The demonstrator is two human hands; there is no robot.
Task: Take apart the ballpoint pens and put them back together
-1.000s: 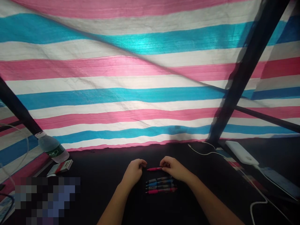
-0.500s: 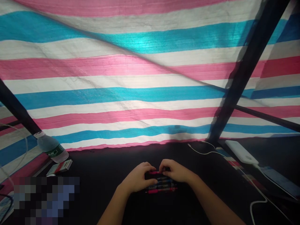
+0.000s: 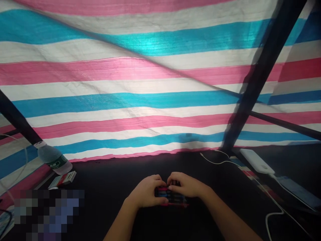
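Several pens [image 3: 175, 198] lie side by side in a row on the black surface, the outer ones pink-red and the inner ones dark with blue. Around their left ends my left hand [image 3: 147, 191] is closed, its thumb at the near pink pen and its fingers at the far side. My right hand [image 3: 187, 184] is closed at the far side of the row, with curled fingers behind the far pink pen and the thumb over the pens. It hides part of their right half.
A water bottle [image 3: 54, 159] leans at the left beside a small red-and-white box [image 3: 62, 179]. To the right, a white power bank [image 3: 257, 161] with a white cable [image 3: 273, 212] lies near a phone [image 3: 299, 194]. Striped tarp [image 3: 140, 100] and dark poles [image 3: 263, 77] stand behind.
The pens have been drawn closer together, with the far pink one now against the rest. My left thumb has come down to the near pen, and my right hand has shifted slightly left.
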